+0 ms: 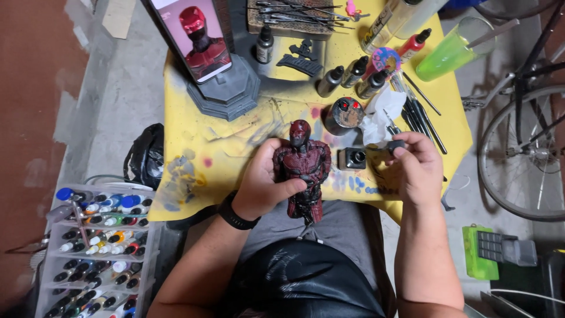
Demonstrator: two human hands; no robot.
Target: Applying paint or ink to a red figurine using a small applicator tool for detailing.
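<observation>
The figure (302, 171) is a dark red bust of a masked man, painted in deep red with black shading over the chest and arms, the lower part nearly black. It has a rounded helmet-like head, broad shoulders and a torso that narrows to a dark peg at the bottom. It stands upright in the view, its long axis running from the head, which points away from the person toward the yellow table (194, 147), down to the base, which points back toward the person's lap. Its front faces up at the camera. It sits over the near edge of the table, just in front of the person's body.

The left hand (262, 185) is wrapped around the figure's side, thumb laid across the lower torso, fingers behind it. A black watch (235, 217) circles that wrist.

The right hand (415, 168) is pinched narrow on a small dark cap (395, 145), held between thumb and fingertips, just beside a small open paint jar (352, 158) standing on the table. Crumpled white tissue (379, 115) lies just beyond the hand, with brushes (421, 112) next to it. A phone (191, 35) on a grey stand shows a similar red masked head. Left of the person, a rack of paint bottles (97, 247) stands on the floor.
</observation>
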